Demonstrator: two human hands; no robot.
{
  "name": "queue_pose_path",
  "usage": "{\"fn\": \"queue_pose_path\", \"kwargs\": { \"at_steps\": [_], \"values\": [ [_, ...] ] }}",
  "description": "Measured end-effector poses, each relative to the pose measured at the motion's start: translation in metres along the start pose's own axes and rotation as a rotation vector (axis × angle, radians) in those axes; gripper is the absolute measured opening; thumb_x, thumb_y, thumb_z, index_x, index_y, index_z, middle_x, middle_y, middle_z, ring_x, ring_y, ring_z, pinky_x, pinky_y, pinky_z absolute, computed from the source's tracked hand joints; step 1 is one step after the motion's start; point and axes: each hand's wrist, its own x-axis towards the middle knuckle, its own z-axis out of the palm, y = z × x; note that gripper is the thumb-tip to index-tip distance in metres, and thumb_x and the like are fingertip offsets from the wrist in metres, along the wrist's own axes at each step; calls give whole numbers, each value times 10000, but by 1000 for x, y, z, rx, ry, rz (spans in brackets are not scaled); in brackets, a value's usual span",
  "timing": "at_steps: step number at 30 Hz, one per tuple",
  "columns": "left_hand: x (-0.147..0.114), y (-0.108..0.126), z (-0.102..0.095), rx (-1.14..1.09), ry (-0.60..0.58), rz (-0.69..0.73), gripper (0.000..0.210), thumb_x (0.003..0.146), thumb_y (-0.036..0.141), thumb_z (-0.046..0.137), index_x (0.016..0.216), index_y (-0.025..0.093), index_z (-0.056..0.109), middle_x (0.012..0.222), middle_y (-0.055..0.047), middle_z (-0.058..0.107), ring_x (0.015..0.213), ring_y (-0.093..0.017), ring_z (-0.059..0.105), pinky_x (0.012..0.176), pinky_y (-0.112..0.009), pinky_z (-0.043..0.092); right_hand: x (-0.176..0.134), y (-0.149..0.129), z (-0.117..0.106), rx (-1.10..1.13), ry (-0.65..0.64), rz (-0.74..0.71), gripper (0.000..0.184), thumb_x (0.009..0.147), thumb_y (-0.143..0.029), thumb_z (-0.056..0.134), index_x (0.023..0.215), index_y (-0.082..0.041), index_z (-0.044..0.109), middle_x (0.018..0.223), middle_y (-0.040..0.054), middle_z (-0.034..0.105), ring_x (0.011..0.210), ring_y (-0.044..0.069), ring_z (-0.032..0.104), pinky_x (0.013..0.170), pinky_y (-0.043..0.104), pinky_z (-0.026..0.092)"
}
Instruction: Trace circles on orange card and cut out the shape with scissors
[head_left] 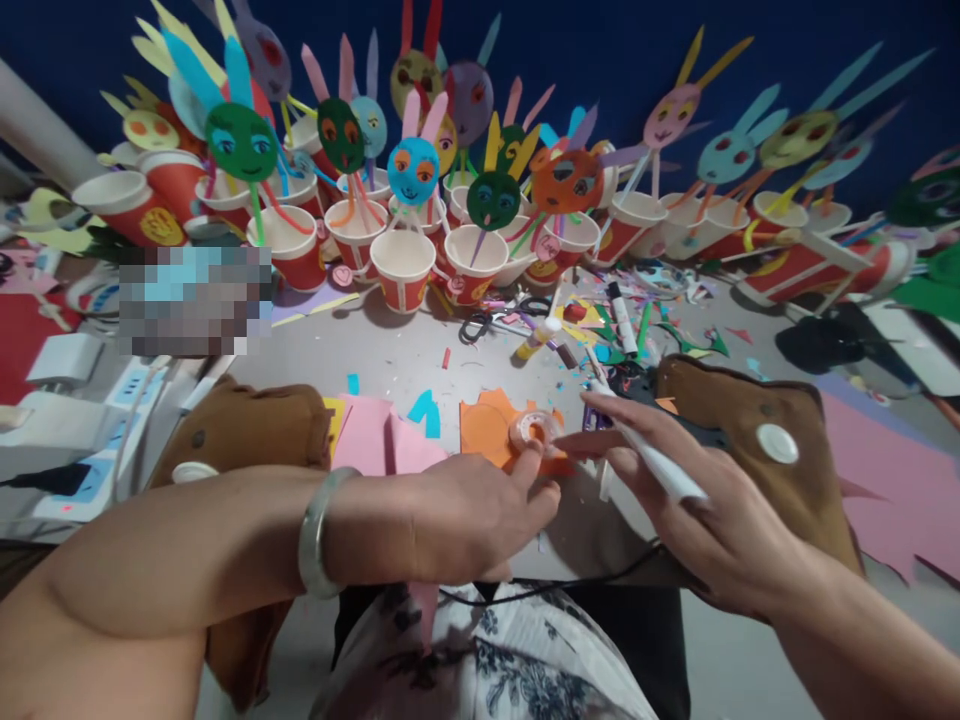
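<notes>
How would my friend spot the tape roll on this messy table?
On the grey table, find the orange paper just past the person's left hand. The tape roll lies on that paper. Unlike the flat scraps nearby, it's a clear ring with a hole.

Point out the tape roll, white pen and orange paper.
Tape roll [517, 431]: head view, ring's left side.
White pen [670, 468]: head view, barrel.
Orange paper [484, 428]: head view, inside the drawn circle.

- Paper [482, 428]: orange, flat, ragged-edged (a circle outlined on it).
- Tape [517, 430]: clear roll, lying on the paper.
- Pen [666, 468]: white, tilted, right of the tape.
</notes>
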Motion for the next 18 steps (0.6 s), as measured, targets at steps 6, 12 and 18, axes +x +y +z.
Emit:
{"fn": "queue_pose_path", "kwargs": {
  "at_steps": [6, 12, 18],
  "values": [
    [1, -3, 3, -99, 5, -6, 715, 855, 405, 643, 1476, 150, 399, 1567, -286, 369, 825, -252, 704, 644, -335, 501, 53, -12, -9, 101, -48, 57, 480, 1000, -573, 446, 946, -222, 770, 967, 98, 757, 732, 224, 715, 618, 339, 574],
    [2, -2, 0, -77, 16, -23, 716, 829, 423, 672, 1443, 142, 432, 1591, -290, 320, 812, -243, 693, 589, -331, 496, 83, -11, 1, 92, -288, -35, 483, 1013, -437, 453, 677, -195, 703, 829, 81, 736, 657, 163, 685, 602, 273, 544],
    [-1, -2, -8, -82, -37, -21, 678, 855, 386, 635, 1447, 137, 420, 1581, -283, 339, 780, -235, 683, 545, -335, 489, 94, -9, 9, 44, -388, -39, 413, 994, -357, 471, 658, -206, 658, 634, 20, 712, 513, 122, 631, 516, 234, 471]
  ]
}}
